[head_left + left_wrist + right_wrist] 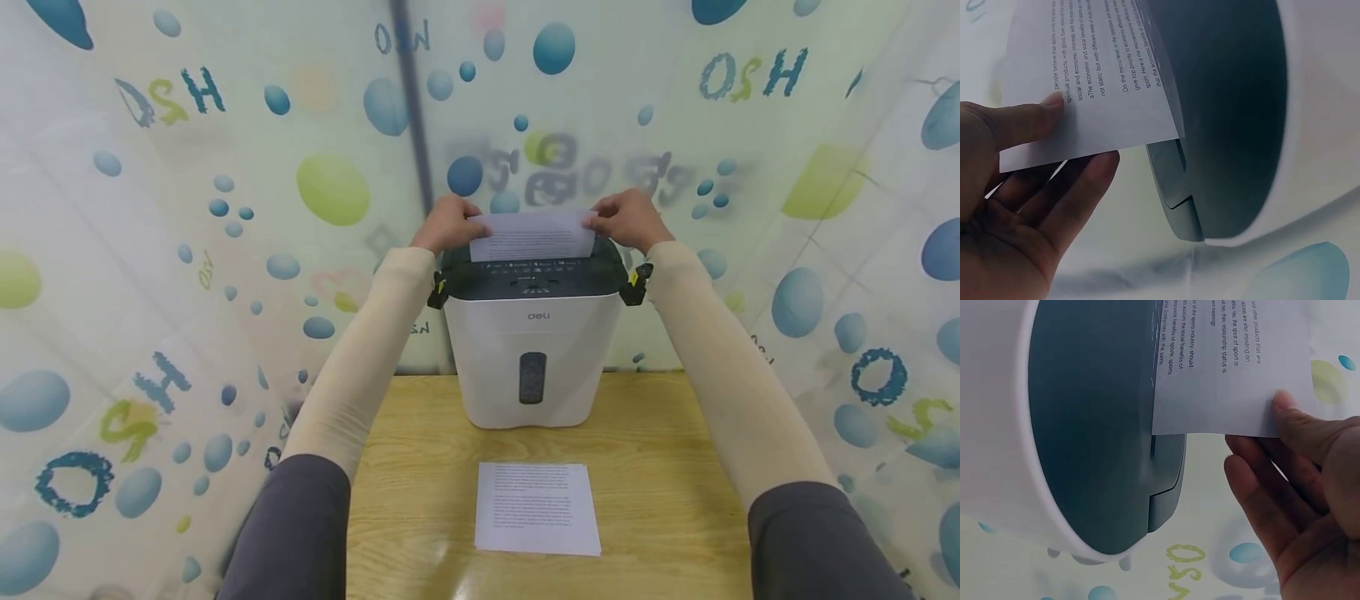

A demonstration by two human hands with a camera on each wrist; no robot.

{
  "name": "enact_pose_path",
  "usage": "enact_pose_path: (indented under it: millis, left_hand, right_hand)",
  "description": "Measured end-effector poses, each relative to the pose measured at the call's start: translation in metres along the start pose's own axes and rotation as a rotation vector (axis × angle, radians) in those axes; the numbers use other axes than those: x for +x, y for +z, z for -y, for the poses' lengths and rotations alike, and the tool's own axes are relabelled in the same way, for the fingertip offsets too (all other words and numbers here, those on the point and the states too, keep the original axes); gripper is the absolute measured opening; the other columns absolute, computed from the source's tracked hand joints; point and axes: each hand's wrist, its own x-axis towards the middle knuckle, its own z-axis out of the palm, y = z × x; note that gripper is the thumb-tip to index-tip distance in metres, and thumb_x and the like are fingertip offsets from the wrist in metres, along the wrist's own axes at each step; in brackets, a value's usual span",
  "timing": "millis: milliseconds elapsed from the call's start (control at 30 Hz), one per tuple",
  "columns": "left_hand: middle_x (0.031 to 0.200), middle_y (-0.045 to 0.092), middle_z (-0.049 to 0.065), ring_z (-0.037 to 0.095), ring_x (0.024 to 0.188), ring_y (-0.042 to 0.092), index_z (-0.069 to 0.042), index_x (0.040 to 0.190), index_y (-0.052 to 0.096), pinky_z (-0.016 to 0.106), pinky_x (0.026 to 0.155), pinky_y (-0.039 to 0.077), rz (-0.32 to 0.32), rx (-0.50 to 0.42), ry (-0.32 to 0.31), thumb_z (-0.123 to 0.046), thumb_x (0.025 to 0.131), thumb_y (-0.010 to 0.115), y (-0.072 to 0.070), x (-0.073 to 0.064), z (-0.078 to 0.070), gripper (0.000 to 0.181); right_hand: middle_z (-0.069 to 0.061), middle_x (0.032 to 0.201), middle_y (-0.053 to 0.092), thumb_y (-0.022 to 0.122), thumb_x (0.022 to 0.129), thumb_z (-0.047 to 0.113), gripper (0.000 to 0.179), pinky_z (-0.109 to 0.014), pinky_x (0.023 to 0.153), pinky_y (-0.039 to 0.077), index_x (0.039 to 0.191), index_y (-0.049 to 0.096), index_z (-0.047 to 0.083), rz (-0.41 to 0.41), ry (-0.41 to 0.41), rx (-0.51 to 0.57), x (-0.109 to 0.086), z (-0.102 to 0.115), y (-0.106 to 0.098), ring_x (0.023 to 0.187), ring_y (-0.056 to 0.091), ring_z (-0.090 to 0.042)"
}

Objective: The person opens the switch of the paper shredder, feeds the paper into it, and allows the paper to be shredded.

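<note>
A white paper shredder [491, 350] with a dark top stands at the back of the table. A printed sheet of paper [532, 233] stands upright in the slot of its top, its lower part hidden inside. My left hand [448, 225] pinches the sheet's left edge, thumb on the printed face and fingers behind, as the left wrist view shows on the paper [1085, 119]. At the opposite edge my right hand [630, 220] pinches the same sheet; in the right wrist view its thumb presses the paper [1229, 400] with fingers behind.
More printed paper [537, 508] lies flat on the wooden table [420, 483] in front of the shredder. A patterned curtain [225, 167] hangs close behind and on both sides. Dark straps with cameras sit at both wrists.
</note>
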Motion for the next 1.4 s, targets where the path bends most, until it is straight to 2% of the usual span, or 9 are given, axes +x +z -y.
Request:
enact_pose_path:
  millis: [100,200,267,367,433,500,933,1200,1400]
  left_hand:
    - [0.075,0.066,0.007,0.016,0.061,0.039,-0.002,0.081,0.071,0.029,0.054,0.025,0.004,-0.011,-0.001,-0.022,0.097,0.071,0.001,0.0,0.002,0.025]
    - [0.057,0.042,0.001,0.014,0.055,0.027,-0.005,0.065,0.055,0.029,0.054,0.023,0.016,-0.019,-0.001,-0.021,0.096,0.072,0.004,0.0,0.004,0.039]
    - [0.06,0.047,0.001,0.015,0.058,0.035,-0.005,0.067,0.06,0.029,0.056,0.033,0.031,-0.022,0.005,-0.021,0.096,0.072,0.005,-0.001,0.005,0.035]
    - [0.083,0.072,0.004,0.018,0.076,0.058,-0.007,0.089,0.077,0.033,0.072,0.05,0.066,-0.021,0.008,-0.025,0.097,0.071,0.005,-0.003,0.004,0.02]
    - [0.112,0.076,0.006,0.021,0.1,0.064,-0.011,0.113,0.079,0.039,0.09,0.053,0.091,-0.016,0.005,-0.03,0.097,0.071,0.003,-0.004,0.002,0.026]
    - [0.115,0.074,0.006,0.023,0.106,0.064,-0.013,0.116,0.077,0.043,0.095,0.053,0.11,-0.002,-0.006,-0.036,0.097,0.07,0.0,-0.003,0.0,0.031]
    - [0.156,0.049,0.013,0.031,0.141,0.05,-0.017,0.152,0.048,0.048,0.113,0.045,0.177,0.006,-0.028,-0.064,0.092,0.063,-0.007,-0.015,-0.015,0.078]
    - [0.167,0.032,0.009,0.029,0.153,0.033,-0.022,0.162,0.03,0.05,0.122,0.034,0.121,-0.019,-0.051,-0.075,0.087,0.061,-0.009,-0.023,-0.007,0.097]
    - [0.173,0.015,0.007,0.027,0.159,0.019,-0.026,0.165,0.02,0.052,0.126,0.027,0.048,0.001,-0.058,-0.081,0.083,0.059,-0.014,-0.037,0.003,0.105]
  right_hand:
    - [-0.023,0.126,0.071,0.067,0.101,0.029,0.037,-0.051,0.098,0.053,0.128,0.071,0.005,-0.007,-0.006,0.003,-0.002,0.0,0.001,0.11,0.068,-0.036]
    - [-0.022,0.125,0.071,0.066,0.101,0.031,0.036,-0.051,0.097,0.054,0.127,0.072,0.005,-0.003,-0.006,0.001,-0.003,-0.001,0.003,0.109,0.068,-0.035]
    - [-0.022,0.124,0.071,0.066,0.101,0.032,0.036,-0.05,0.097,0.054,0.126,0.072,0.005,0.006,-0.004,-0.003,-0.003,-0.002,0.004,0.11,0.068,-0.035]
    - [-0.021,0.124,0.071,0.065,0.102,0.035,0.038,-0.051,0.099,0.053,0.125,0.072,0.006,0.034,-0.013,-0.025,-0.003,-0.002,0.003,0.11,0.068,-0.034]
    - [-0.021,0.125,0.071,0.064,0.102,0.039,0.041,-0.052,0.1,0.052,0.127,0.072,0.007,0.059,-0.019,-0.042,-0.003,-0.001,0.0,0.111,0.067,-0.034]
    - [-0.021,0.126,0.07,0.062,0.101,0.043,0.045,-0.052,0.1,0.051,0.129,0.071,0.008,0.085,-0.026,-0.063,-0.002,0.002,-0.002,0.112,0.066,-0.034]
    - [-0.018,0.157,0.046,0.052,0.1,0.062,0.073,-0.059,0.116,0.038,0.153,0.047,0.012,0.2,-0.024,-0.096,-0.006,0.012,-0.006,0.144,0.045,-0.039]
    - [-0.014,0.169,0.028,0.049,0.095,0.072,0.089,-0.064,0.119,0.032,0.161,0.031,0.015,0.156,-0.031,-0.113,-0.017,0.014,-0.012,0.152,0.032,-0.04]
    - [-0.013,0.17,0.024,0.049,0.096,0.071,0.088,-0.064,0.12,0.029,0.162,0.03,0.016,0.079,-0.058,-0.112,-0.027,0.011,-0.017,0.153,0.029,-0.04]
